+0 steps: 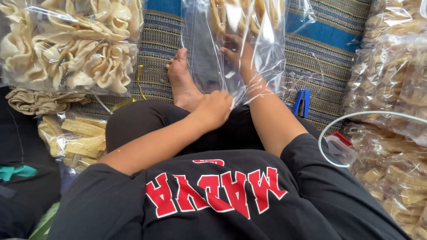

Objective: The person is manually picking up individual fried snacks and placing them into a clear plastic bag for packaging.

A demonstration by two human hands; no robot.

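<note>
I sit cross-legged on a woven striped mat (320, 53), holding a tall clear plastic bag (200, 49) upright over my lap. My left hand (215, 109) is closed on the bag's lower edge near my bare foot (182, 82). My right hand (235, 51) is reached inside the bag, seen through the plastic, just below the pale crackers (249, 18) in its far end. Whether those fingers grip any cracker is hidden by glare.
A large bag of curly pale crackers (71, 44) lies at the left, a smaller bag of flat crackers (78, 138) below it. Stacked filled bags (391, 80) line the right. A blue stapler (302, 102) and a white cable (338, 122) lie on the mat.
</note>
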